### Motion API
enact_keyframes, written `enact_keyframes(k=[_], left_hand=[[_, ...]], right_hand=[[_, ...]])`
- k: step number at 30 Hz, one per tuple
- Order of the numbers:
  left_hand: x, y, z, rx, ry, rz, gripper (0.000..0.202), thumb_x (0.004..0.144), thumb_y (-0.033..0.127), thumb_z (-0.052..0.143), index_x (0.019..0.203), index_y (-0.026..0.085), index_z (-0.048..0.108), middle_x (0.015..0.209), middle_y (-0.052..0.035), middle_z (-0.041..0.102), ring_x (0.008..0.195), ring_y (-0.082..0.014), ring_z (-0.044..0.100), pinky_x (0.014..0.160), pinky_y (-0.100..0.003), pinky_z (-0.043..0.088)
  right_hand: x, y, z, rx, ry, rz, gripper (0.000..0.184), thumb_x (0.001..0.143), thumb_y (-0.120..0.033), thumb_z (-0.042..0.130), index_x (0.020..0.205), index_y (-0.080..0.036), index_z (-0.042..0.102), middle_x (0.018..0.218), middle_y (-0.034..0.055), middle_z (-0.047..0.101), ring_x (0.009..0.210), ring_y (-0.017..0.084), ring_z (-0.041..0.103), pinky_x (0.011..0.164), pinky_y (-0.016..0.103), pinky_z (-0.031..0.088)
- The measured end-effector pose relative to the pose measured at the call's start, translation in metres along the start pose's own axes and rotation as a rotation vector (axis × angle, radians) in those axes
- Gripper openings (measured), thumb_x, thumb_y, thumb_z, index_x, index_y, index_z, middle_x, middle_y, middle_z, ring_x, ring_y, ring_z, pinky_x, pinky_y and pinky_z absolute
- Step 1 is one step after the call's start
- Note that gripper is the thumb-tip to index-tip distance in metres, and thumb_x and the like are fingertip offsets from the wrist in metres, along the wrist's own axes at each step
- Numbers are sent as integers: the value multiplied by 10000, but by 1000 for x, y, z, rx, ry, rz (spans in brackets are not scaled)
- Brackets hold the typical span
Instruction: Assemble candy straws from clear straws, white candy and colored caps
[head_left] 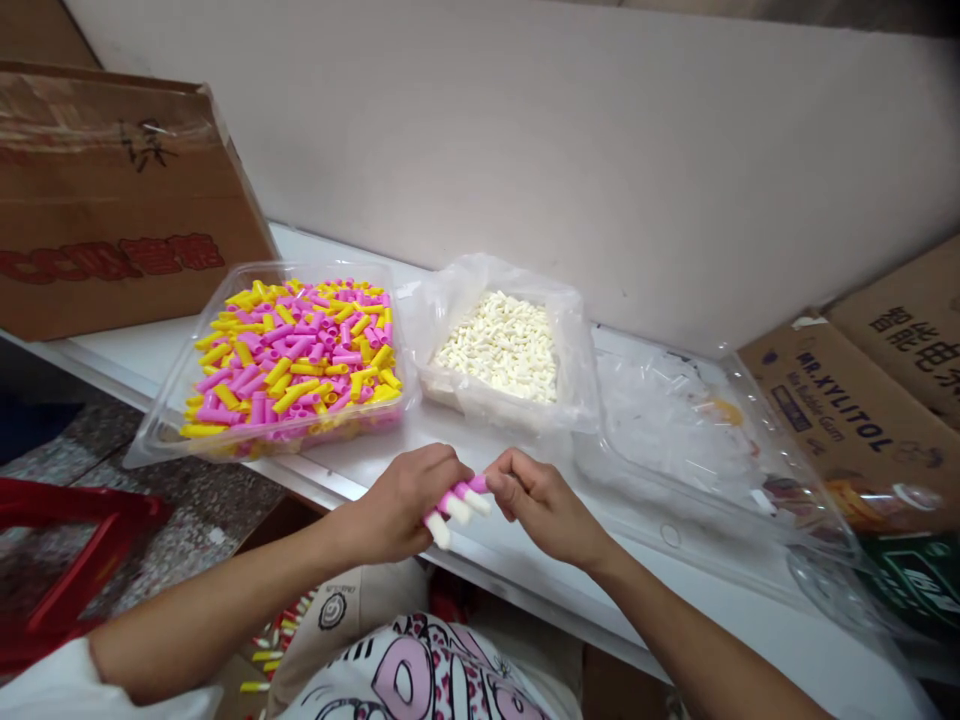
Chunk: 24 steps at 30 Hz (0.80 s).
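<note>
My left hand (409, 500) is closed around several short pink tubes with white sticks (457, 505) poking out of their ends. Between the two hands shows another pink tube (478, 484), its far end covered by the thumb and fingers of my right hand (547, 508), which pinch it. Beyond my left hand stands a clear plastic tray (169, 410) heaped with pink and yellow tubes (300, 350). Straight past my hands, a box lined with a clear bag (577, 350) holds many small white sticks (502, 345).
A brown carton (127, 210) stands at the left end of the white table (510, 540). Clear plastic trays (675, 440) lie on the right, beside more cartons (847, 400). A red stool (67, 580) is at lower left. Below the table edge lie filled tubes (266, 660).
</note>
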<state>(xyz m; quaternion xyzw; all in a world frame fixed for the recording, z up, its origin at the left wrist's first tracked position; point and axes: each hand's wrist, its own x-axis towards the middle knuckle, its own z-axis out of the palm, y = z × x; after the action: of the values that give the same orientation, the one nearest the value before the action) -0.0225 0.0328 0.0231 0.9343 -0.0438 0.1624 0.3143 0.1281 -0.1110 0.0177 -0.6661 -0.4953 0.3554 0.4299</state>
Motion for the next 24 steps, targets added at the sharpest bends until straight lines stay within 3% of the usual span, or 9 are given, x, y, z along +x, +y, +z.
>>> enact_keyframes(k=[3,8,9,12,15,17,20,22,24], left_hand=[[-3,-10,3,320,-44,237,140,841,183,423,934,146,521,767,-71,532,685,-182,441,597,-308,351],[-4,-17,1,242,-41,214,233,841,215,460,1063,144,459,832,-58,522,715,-164,469,586,-274,362],[-5,-18,1,242,-45,231,234,845,220,460,1066,145,457,836,-58,521,724,-166,471,590,-274,363],[-7,-23,9,308,-108,266,224,817,212,488,1031,150,471,831,-62,524,740,-181,472,588,-278,360],[-12,-38,32,311,-152,167,271,761,153,511,1031,156,482,851,-60,532,747,-182,494,598,-273,386],[-16,-55,50,288,-124,35,341,728,100,503,1063,158,486,890,-66,544,767,-184,519,627,-276,418],[-18,-84,72,301,-76,-233,386,688,42,481,1053,166,510,935,-83,565,840,-211,556,689,-305,457],[-18,-100,81,322,-57,-382,428,677,11,459,1069,174,513,1004,-105,580,898,-231,571,723,-332,470],[-17,-111,85,323,-26,-454,533,669,-13,443,1163,184,479,1148,-142,557,945,-244,578,748,-359,476]], right_hand=[[1,0,-1,145,-136,156,425,908,-590,329,721,-216,404,519,-68,402,431,80,319,431,224,270],[-4,5,-6,-312,32,-263,406,882,-582,403,814,-203,531,689,30,544,628,146,478,585,276,364],[-5,5,-6,-366,45,-289,413,886,-578,393,802,-201,537,685,35,545,627,150,479,592,282,364],[-4,5,1,-321,-46,-62,464,933,-546,282,733,-202,521,626,11,528,566,134,462,558,266,363],[-1,6,-1,-308,-175,130,456,931,-541,308,726,-202,534,586,-10,543,546,131,479,551,256,371],[1,12,-19,-381,-65,123,374,910,-522,384,825,-207,567,619,-10,589,560,136,504,568,258,379],[0,32,-76,-414,367,131,306,898,-470,417,919,-211,579,743,13,659,596,137,542,595,258,402],[-1,51,-122,-473,624,224,275,886,-425,432,906,-200,588,776,33,677,615,144,559,607,262,412],[-1,71,-158,-643,678,382,223,857,-336,468,923,-179,612,810,60,690,661,163,583,632,272,413]])
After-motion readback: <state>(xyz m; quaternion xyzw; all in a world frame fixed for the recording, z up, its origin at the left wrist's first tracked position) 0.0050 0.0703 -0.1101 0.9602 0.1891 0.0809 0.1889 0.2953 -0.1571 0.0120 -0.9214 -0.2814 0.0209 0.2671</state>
